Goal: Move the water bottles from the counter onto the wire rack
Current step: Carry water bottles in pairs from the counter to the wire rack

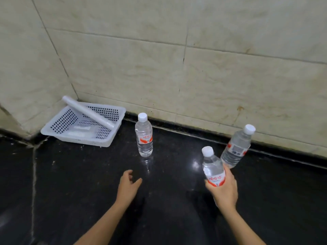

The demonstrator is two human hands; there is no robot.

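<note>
One bottle (pixel 213 171) sits gripped in the right hand (pixel 224 190); the left hand (pixel 128 185) hovers open.

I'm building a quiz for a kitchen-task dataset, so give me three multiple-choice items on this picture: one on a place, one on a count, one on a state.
1. Where is the white basket?
A. in the corner by the tiled wall
B. in the right hand
C. on top of a bottle

2. How many water bottles show?
A. one
B. three
C. five

3. What is the left hand doing?
A. gripping a bottle
B. open, holding nothing
C. resting in the basket

Key: 1 A, it sits where the tiled wall turns. 2 B, the left bottle, the far right bottle, and the held bottle in the right hand. 3 B, its fingers are spread above the counter.
</note>
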